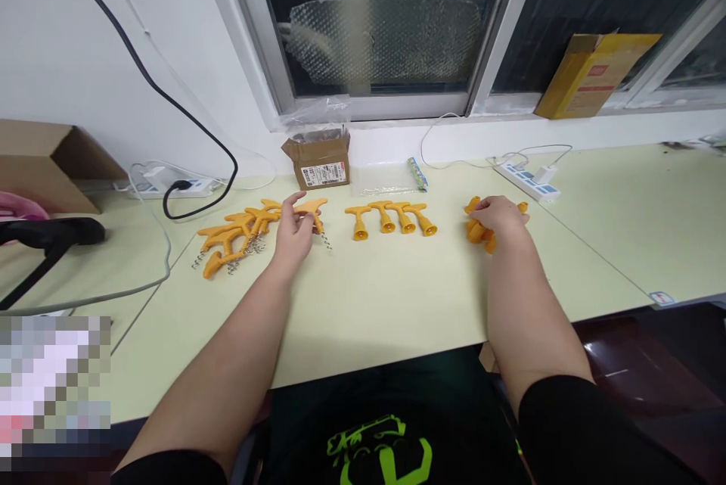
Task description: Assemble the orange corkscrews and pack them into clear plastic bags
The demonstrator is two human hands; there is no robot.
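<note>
My left hand pinches a yellow T-handled corkscrew, whose bare metal spiral points down toward the table. Left of that hand lies a heap of similar yellow corkscrews with their spirals showing. Between my hands, several yellow T-shaped corkscrews with bell-shaped ends lie in a row. Over at the right, my right hand reaches down with curled fingers into small yellow plastic pieces. Its fingertips are partly hidden, so what it grips cannot be made out.
Behind the row are an opened cardboard box and a clear plastic bag. White power strips with cables lie along the wall. At left, a black cable hangs down near a larger cardboard box.
</note>
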